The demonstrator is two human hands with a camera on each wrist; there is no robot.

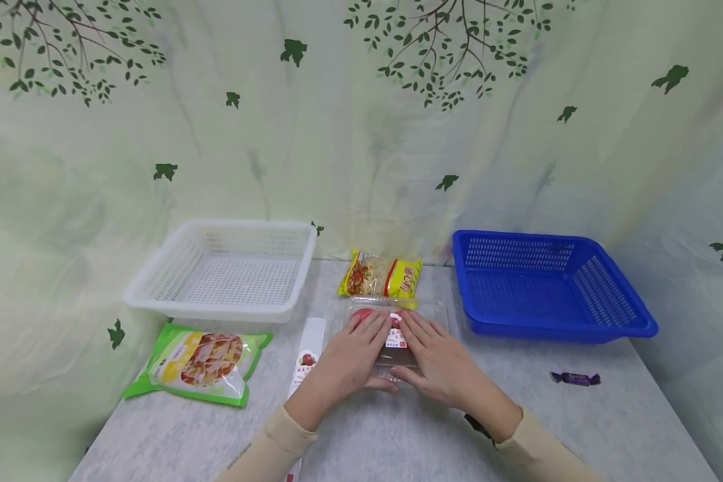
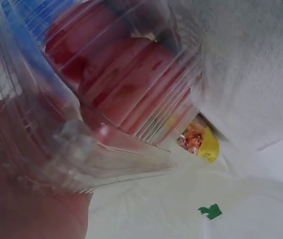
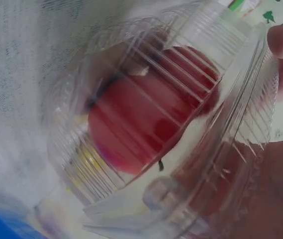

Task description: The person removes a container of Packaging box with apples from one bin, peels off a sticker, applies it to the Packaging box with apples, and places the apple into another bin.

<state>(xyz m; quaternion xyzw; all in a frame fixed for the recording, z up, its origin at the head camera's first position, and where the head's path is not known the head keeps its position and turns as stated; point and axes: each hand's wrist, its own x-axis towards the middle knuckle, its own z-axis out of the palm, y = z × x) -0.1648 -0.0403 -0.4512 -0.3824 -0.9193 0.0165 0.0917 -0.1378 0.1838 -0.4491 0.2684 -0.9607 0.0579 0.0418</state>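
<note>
A clear plastic clamshell box with red round fruits and something dark inside sits at the table's middle. My left hand lies with straight fingers on the left of its lid. On the lid's right side rests my right hand, fingers also straight and thumb along the front edge. Between the fingertips a white label shows. In the left wrist view, the ridged wall of the box is close in front of the palm. Part of the fruit is hidden by my hands.
A long white paper band runs under my left forearm. Behind the box lies a yellow noodle packet; a green food bag lies left. White basket and blue basket stand either side. A purple-wrapped candy lies right.
</note>
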